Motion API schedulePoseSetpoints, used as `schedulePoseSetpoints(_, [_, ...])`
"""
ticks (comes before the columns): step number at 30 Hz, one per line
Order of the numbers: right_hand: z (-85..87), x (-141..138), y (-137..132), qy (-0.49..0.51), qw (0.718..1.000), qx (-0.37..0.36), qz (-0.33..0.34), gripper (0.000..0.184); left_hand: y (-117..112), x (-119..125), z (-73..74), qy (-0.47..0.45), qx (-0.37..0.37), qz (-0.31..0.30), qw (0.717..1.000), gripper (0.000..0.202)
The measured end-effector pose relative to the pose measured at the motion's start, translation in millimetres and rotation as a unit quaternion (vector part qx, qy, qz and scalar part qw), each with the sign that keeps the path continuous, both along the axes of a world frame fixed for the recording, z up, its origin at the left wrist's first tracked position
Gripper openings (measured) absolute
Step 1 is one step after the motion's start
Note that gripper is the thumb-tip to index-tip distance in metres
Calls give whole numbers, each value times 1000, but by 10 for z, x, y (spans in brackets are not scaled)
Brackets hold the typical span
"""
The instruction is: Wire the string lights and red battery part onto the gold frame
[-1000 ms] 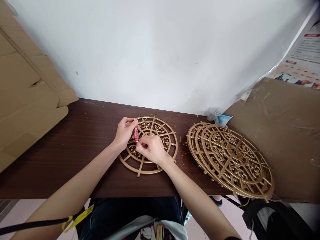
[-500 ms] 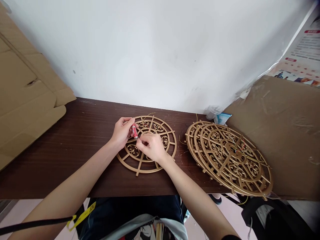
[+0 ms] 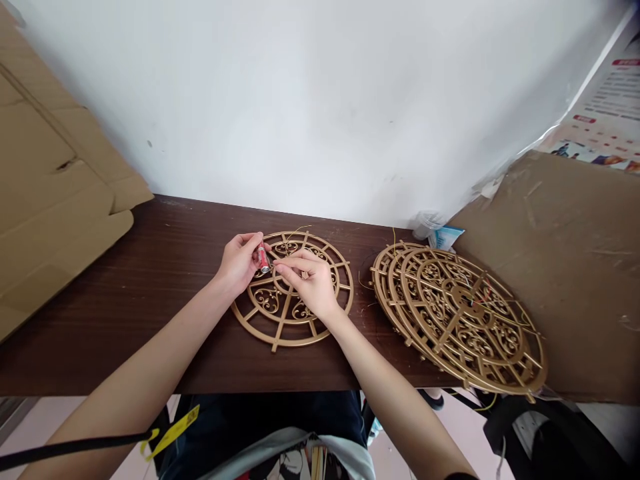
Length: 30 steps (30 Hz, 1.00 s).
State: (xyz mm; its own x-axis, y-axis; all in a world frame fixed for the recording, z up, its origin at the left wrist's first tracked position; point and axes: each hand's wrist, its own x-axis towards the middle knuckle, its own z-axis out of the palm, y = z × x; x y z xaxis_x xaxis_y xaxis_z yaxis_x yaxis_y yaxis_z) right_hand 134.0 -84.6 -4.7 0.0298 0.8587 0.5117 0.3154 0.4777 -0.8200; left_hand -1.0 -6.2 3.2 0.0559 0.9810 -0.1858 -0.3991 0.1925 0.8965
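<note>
A round gold openwork disc (image 3: 280,327) lies flat on the dark wooden table (image 3: 125,313), in front of me. Over its upper left part my left hand (image 3: 239,261) is closed around a small red cylinder (image 3: 263,259) with a metal end. My right hand (image 3: 310,280) hovers over the disc's centre, thumb and forefinger pinched on a thin wire that runs toward the cylinder. The wire is too fine to follow further.
A stack of similar gold discs (image 3: 460,313) with thin wires leans at the right against a brown cardboard sheet (image 3: 565,267). A flattened cardboard box (image 3: 55,193) covers the table's left end. A white wall (image 3: 320,100) stands right behind the table.
My right hand has risen from the disc's lower centre toward the cylinder and now pinches beside it. My left hand has shifted slightly left with the red cylinder.
</note>
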Motion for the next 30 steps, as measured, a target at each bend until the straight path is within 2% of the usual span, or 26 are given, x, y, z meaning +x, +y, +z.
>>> schedulePoseSetpoints(3, [-21,-17,13,15,1000,-18,0,10,1,0,4,3,-4,3,1000,9])
schedulePoseSetpoints(10, [-29,-55,-2,-44,999,-5,0,9,-24,25,-5,9,9,-2,1000,14])
schedulePoseSetpoints(14, [-56,-43,12,-32,999,-30,8,9,-11,12,-10,4,9,1,1000,17])
schedulePoseSetpoints(20, [-48,-43,25,74,995,-46,56,7,-10,8,26,7,-3,11,1000,10])
schedulePoseSetpoints(25, [10,-46,-4,205,970,-80,101,9,-8,7,24,0,-7,7,1000,10])
schedulePoseSetpoints(30, [64,-15,-30,269,952,-103,106,17,5,-2,0,2,-8,7,1000,9])
